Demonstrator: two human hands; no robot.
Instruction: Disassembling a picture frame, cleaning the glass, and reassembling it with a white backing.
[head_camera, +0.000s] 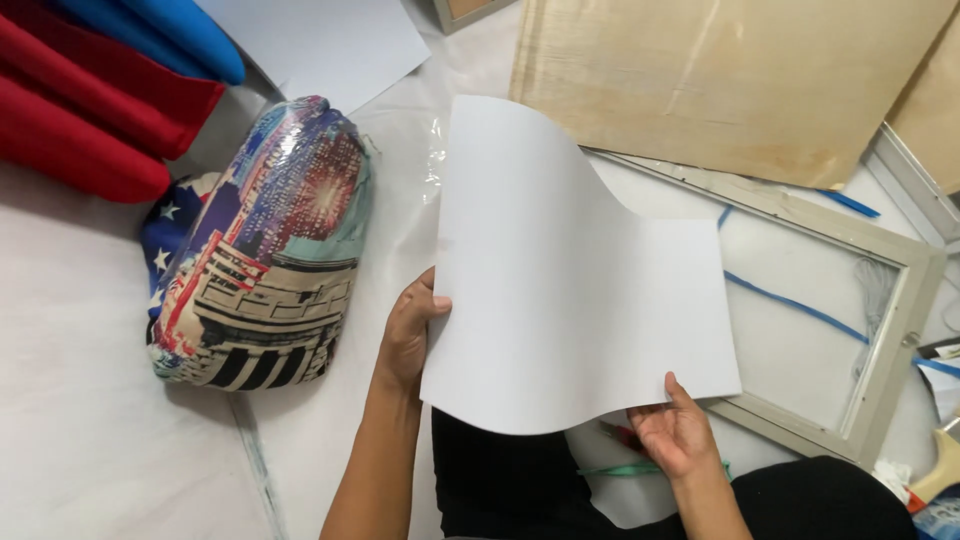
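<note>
Paper fills the middle of my view — a large white sheet that I hold up in front of me with both hands, its top left corner curling over and its lower edge sagging in a soft wave. My left hand is clamped on the sheet's left edge, thumb pressed over the front and the fingers hidden behind it. My right hand pinches the lower right edge, thumb on top of the paper, palm turned up beneath it. The sheet hangs over my lap, above my dark trousers, and it covers part of a pale wooden frame lying on the white floor covering to the right. Blue cords run across the opening of that frame. Beyond it, at the top, rests a light plywood board, with the frame's upper rail just beside its lower edge.

To my left, well apart from the paper, lies a plastic-wrapped fabric bundle printed with buildings, fireworks and stars. Behind it sit red rolls and a blue roll of material — packed close together in the corner. Another white sheet lies flat at the top, near the bundle's far end.
</note>
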